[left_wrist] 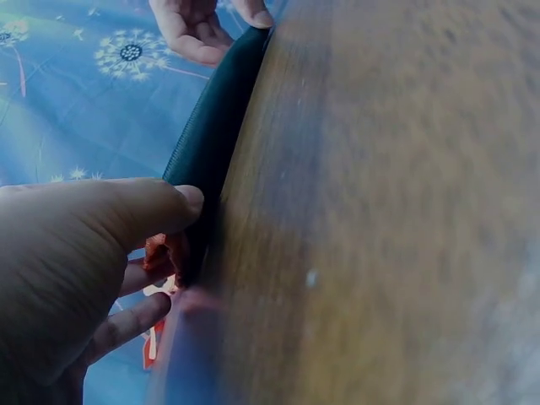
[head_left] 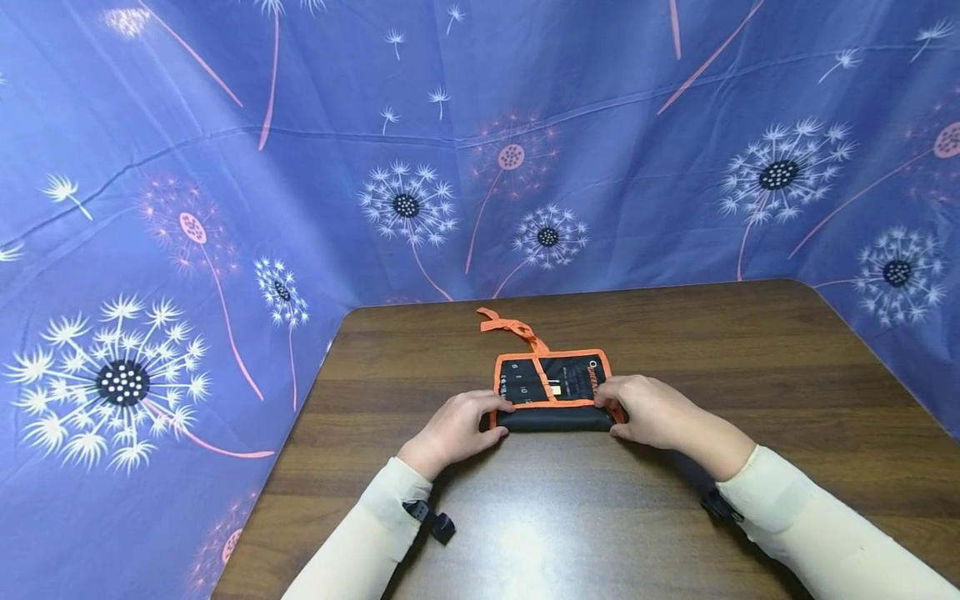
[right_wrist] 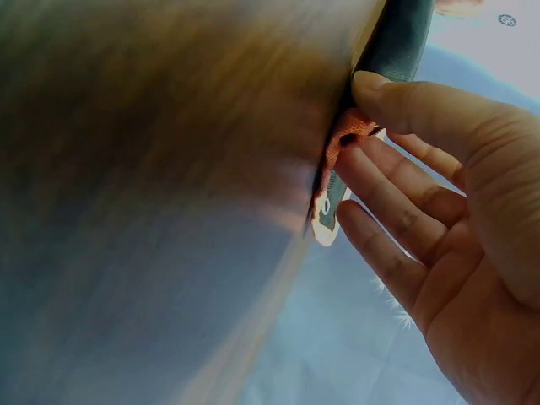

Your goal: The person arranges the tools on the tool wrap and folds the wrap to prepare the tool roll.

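Note:
A black fabric tool pouch (head_left: 573, 379) with orange trim lies on the table, its near side rolled into a thick black roll (head_left: 555, 419). White numbers and lettering are printed on the flat part. At the roll's left end, my left hand (head_left: 453, 429) pinches it, thumb on the near side and fingers over the orange edge. My right hand (head_left: 660, 412) grips the right end the same way. In the left wrist view the roll (left_wrist: 221, 118) stretches between both hands. The right wrist view shows my right thumb on the roll and the fingers by its orange-trimmed end. The roll's inside is hidden.
An orange tie strap (head_left: 517, 325) trails from the pouch's far edge onto the brown wooden table (head_left: 390, 358). Behind and to the left hangs a blue curtain (head_left: 315, 192) with a dandelion print. Dark straps sit on both wrists.

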A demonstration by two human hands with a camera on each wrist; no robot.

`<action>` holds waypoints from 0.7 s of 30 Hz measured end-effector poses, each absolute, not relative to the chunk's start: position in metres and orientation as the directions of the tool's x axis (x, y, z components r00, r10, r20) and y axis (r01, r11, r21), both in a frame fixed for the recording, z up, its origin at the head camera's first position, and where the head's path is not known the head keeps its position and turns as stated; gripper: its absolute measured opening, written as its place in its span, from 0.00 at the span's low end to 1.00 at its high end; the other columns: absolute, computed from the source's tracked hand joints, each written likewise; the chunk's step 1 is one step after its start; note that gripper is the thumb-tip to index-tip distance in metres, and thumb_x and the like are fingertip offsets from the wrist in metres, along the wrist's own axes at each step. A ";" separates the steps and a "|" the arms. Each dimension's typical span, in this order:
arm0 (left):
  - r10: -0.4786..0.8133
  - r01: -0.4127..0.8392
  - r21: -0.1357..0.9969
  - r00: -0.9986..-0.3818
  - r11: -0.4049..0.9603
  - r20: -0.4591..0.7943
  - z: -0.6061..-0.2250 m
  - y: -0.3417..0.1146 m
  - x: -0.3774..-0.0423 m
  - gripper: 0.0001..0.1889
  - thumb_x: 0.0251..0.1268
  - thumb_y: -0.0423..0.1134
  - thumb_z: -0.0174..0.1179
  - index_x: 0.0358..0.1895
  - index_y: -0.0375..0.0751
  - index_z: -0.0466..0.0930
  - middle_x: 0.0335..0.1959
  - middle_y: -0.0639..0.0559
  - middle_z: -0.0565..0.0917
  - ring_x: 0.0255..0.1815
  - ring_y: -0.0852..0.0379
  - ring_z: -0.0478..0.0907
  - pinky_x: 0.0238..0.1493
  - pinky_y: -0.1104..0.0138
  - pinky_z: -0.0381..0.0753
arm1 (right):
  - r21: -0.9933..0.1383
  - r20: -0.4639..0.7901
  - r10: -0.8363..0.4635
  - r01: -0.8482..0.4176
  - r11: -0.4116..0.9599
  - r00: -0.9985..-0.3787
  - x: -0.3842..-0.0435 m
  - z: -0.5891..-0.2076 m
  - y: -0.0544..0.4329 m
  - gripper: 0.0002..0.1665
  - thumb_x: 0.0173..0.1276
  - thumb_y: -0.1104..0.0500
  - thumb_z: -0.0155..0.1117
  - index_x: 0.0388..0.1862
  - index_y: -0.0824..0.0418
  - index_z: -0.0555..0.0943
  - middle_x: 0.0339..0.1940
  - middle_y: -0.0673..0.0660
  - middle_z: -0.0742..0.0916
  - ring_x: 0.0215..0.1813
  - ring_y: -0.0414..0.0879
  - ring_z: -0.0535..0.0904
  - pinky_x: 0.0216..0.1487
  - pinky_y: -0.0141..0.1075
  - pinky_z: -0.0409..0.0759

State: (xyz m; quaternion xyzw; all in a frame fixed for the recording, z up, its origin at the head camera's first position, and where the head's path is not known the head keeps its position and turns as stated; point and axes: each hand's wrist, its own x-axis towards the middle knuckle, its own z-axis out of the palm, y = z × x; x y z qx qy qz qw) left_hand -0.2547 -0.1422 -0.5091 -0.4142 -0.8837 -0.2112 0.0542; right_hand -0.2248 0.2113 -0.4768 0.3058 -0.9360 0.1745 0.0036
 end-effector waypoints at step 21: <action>0.695 0.722 0.372 -0.681 0.583 0.233 -0.503 -0.143 -0.247 0.16 0.69 0.46 0.71 0.58 0.54 0.86 0.53 0.59 0.86 0.52 0.64 0.81 0.57 0.64 0.81 | -0.392 0.056 -0.572 -0.545 0.741 -0.818 -0.218 -0.473 0.215 0.16 0.68 0.64 0.71 0.54 0.57 0.88 0.57 0.56 0.88 0.59 0.55 0.84 0.56 0.53 0.82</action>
